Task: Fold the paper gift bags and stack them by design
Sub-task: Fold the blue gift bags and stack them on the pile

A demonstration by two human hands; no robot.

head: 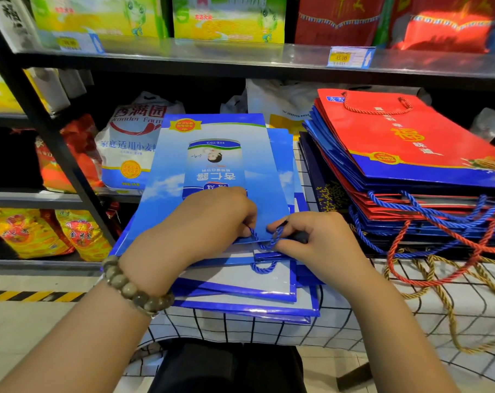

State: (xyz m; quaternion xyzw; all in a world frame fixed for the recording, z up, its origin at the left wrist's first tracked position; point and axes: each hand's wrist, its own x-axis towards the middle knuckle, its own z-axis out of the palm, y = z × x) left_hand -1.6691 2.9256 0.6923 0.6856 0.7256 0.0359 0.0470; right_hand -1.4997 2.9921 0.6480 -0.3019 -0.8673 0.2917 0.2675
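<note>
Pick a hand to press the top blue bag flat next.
Left, probably. Both hands pinch the blue cord, but the left hand lies over the face of the top blue bag; the right hand sits at its near corner.

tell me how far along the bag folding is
Done: a flat red-and-blue stack sits at right, and several sky-blue bags lie piled in the middle. In hand: the left hand and right hand pinch the blue rope handle of the top sky-blue bag, apparently tucking it. Left: no unfolded bags show, so the remainder cannot be told.
</note>
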